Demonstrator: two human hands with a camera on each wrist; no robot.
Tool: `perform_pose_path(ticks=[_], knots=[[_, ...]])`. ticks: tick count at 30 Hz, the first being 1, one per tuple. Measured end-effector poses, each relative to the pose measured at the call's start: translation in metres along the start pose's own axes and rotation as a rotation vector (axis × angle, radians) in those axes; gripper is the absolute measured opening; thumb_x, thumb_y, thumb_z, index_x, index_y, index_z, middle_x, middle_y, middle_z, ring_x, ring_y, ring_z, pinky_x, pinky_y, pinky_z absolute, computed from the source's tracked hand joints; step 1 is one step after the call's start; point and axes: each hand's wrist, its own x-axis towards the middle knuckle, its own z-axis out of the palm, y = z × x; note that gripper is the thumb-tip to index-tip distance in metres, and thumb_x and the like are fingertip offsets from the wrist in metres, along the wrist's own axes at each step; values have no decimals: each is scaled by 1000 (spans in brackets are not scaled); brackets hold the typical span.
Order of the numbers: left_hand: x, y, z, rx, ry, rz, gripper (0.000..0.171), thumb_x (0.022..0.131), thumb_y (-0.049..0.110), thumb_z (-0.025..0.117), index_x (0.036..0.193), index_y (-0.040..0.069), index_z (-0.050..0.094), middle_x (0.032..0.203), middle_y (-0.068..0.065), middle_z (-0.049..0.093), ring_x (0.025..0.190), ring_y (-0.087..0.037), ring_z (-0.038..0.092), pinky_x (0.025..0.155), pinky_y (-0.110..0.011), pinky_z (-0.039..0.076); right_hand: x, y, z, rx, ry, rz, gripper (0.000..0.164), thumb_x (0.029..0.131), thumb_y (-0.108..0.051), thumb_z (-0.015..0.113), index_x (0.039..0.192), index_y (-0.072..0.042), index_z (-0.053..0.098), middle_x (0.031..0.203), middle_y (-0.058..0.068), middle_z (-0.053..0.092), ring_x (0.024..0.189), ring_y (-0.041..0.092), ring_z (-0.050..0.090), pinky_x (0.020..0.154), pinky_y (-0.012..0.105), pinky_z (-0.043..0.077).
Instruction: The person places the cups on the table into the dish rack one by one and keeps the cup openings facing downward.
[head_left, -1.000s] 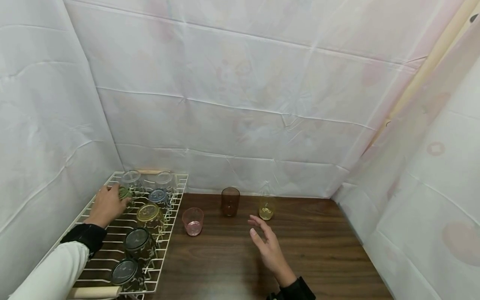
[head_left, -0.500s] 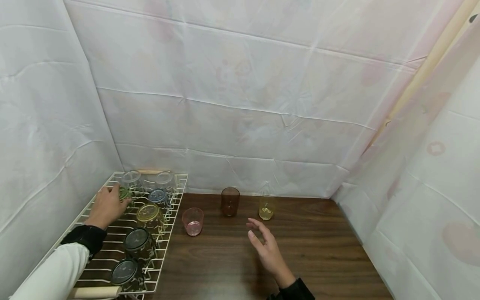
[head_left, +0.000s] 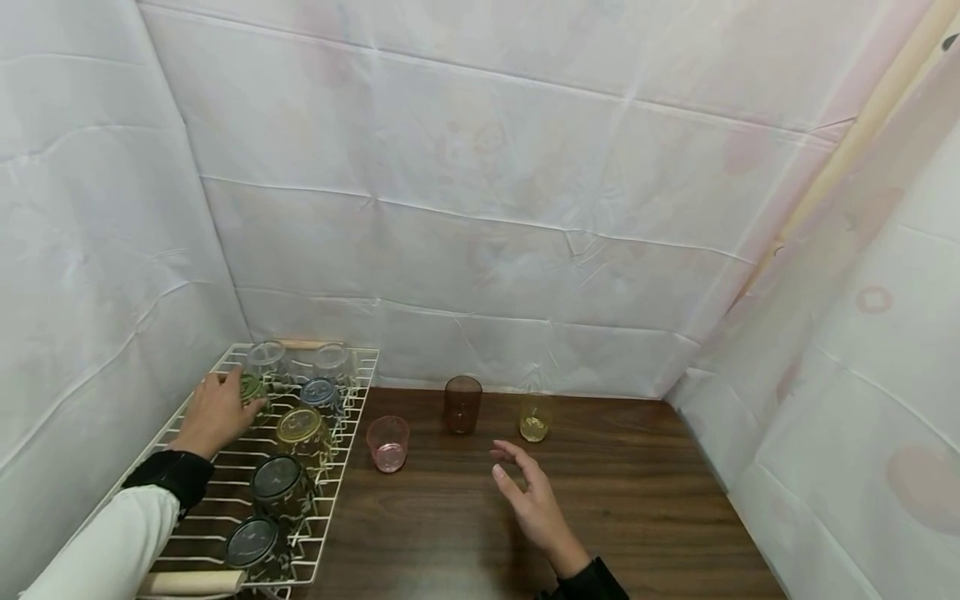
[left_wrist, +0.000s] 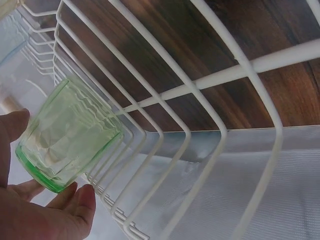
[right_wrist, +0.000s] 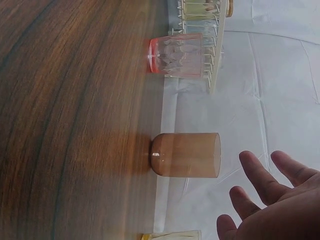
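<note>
My left hand (head_left: pixel 215 414) is at the far left of the rack, holding a green glass (left_wrist: pixel 70 132) near its thick base. The glass stands upside down among the wires; thumb on one side, fingers on the other. My right hand (head_left: pixel 536 508) hovers over the table with fingers loosely spread, holding nothing. Nearest to it are a yellow glass (head_left: pixel 534 421) and a brown glass (head_left: pixel 462 406), both upright at the back of the table. A pink glass (head_left: pixel 388 446) stands upright beside the rack.
On the white wire rack (head_left: pixel 330 508) several glasses stand upside down, among them a blue one (head_left: pixel 320 393), a yellow one (head_left: pixel 302 429) and a dark one (head_left: pixel 277 483). White sheets (head_left: pixel 465 208) close off the dark wooden table (head_left: pixel 637 483) at the back and sides.
My right hand has sunk slightly toward me, away from the yellow glass. My left hand stays at the green glass. The head view has shifted slightly.
</note>
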Motion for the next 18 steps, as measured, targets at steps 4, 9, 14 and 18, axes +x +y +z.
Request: perform_pose_path(ticks=[4,9,14,18], knots=[[-1,0,-3,-3,-2,-2,81,98,25,72,152,-23,35,137,-54,40,122,-69,42,99,-77,40,0,1,2,-2,-1,-8,41,109,-25,60,149,-16,59,143,20,64,143,39,52,116,66,40],[-2,0,-8,-5,-3,-1,82,97,27,73,152,-21,35,137,-54,40,122,-70,43,97,-78,40,2,1,5,-21,-9,-21,41,108,-27,62,149,-19,59,144,18,65,144,40,50,117,74,36],[-5,5,-20,-8,-9,22,85,96,29,76,152,-20,36,139,-53,39,124,-71,41,98,-80,38,5,-1,8,-36,-21,-31,43,108,-28,63,150,-21,58,143,16,65,146,40,49,117,76,33],[-8,18,-34,3,-21,57,88,95,32,78,154,-18,36,140,-53,39,123,-71,42,95,-79,40,7,-2,11,-42,-28,-41,43,107,-27,64,150,-20,59,143,17,65,146,41,49,117,78,32]])
